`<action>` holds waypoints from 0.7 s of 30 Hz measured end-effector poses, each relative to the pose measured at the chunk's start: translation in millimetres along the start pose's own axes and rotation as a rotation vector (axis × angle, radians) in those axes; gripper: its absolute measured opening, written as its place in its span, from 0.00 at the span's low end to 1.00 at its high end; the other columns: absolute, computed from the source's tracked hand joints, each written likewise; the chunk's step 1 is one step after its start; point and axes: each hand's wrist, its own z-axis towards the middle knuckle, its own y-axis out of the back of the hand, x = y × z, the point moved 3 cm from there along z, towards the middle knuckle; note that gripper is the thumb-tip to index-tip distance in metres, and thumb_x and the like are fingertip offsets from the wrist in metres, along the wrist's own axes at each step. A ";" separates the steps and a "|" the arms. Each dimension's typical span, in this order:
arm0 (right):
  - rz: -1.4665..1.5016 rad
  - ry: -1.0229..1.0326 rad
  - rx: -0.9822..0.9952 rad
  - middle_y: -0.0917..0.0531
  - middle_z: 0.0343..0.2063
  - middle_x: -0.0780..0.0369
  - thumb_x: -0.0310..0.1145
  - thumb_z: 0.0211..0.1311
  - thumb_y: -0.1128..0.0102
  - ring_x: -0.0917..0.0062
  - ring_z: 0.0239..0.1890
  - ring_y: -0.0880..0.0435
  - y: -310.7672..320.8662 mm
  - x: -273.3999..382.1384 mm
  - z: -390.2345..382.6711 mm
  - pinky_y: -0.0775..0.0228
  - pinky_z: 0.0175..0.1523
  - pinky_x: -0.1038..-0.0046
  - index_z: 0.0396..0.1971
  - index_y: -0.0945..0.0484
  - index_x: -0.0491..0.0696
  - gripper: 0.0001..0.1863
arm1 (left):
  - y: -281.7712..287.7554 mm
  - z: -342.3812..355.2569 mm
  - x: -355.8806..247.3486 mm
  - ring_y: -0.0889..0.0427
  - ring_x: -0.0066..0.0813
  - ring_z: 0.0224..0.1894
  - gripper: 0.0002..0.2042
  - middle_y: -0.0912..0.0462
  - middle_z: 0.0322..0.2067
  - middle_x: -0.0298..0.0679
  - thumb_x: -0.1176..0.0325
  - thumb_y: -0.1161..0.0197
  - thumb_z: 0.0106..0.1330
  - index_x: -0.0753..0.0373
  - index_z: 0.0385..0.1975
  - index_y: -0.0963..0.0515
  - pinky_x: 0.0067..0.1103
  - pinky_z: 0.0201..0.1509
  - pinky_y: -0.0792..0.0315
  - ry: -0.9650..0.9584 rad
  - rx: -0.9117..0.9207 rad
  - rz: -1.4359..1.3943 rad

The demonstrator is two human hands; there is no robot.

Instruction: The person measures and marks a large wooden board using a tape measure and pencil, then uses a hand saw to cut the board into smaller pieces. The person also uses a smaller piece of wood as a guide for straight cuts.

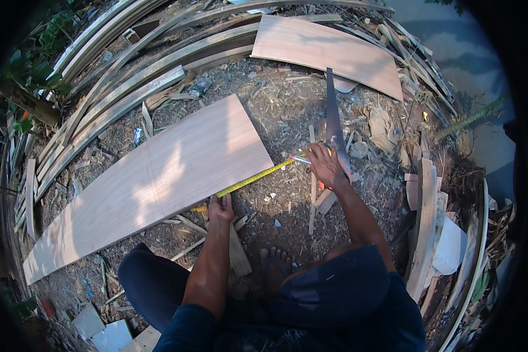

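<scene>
A long pale plywood sheet (158, 176) lies flat on the littered ground, running from lower left to upper middle. My left hand (220, 208) grips the yellow tape measure's case at the sheet's near edge. The yellow tape blade (255, 178) stretches along that edge to the sheet's right corner. My right hand (325, 164) holds the blade's far end there, together with a small pencil-like stick. A dark handsaw (333, 120) lies on the ground just beyond my right hand.
A second plywood sheet (322, 50) lies at the top. Long curved wooden planks (117, 88) are stacked at upper left. Offcuts and boards (425, 223) pile up at right. My bare foot (274, 258) rests on the shavings between my knees.
</scene>
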 end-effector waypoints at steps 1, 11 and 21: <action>0.014 0.007 -0.012 0.36 0.63 0.60 0.33 0.67 0.47 0.67 0.70 0.44 0.2 0.0 0.3 0.51 0.67 0.45 0.64 0.35 0.52 0.25 | 0.7 1.5 -0.2 0.22 0.35 0.57 0.16 0.22 0.54 0.38 0.59 0.58 0.78 0.60 0.54 0.28 0.31 0.57 0.21 0.001 -0.005 -0.004; 0.037 0.007 -0.035 0.36 0.63 0.59 0.33 0.67 0.48 0.67 0.69 0.43 -1.0 0.3 0.4 0.51 0.67 0.45 0.64 0.35 0.51 0.25 | 6.5 8.4 -0.2 0.21 0.37 0.55 0.15 0.20 0.52 0.39 0.60 0.55 0.77 0.60 0.53 0.26 0.33 0.55 0.19 -0.014 -0.028 -0.022; 0.073 -0.046 0.038 0.33 0.61 0.58 0.33 0.63 0.47 0.64 0.67 0.39 5.7 18.8 -33.8 0.45 0.64 0.47 0.64 0.35 0.50 0.28 | 1.9 -43.8 -0.3 0.19 0.32 0.48 0.13 0.23 0.52 0.39 0.63 0.54 0.77 0.59 0.55 0.29 0.28 0.52 0.19 -0.034 0.019 0.170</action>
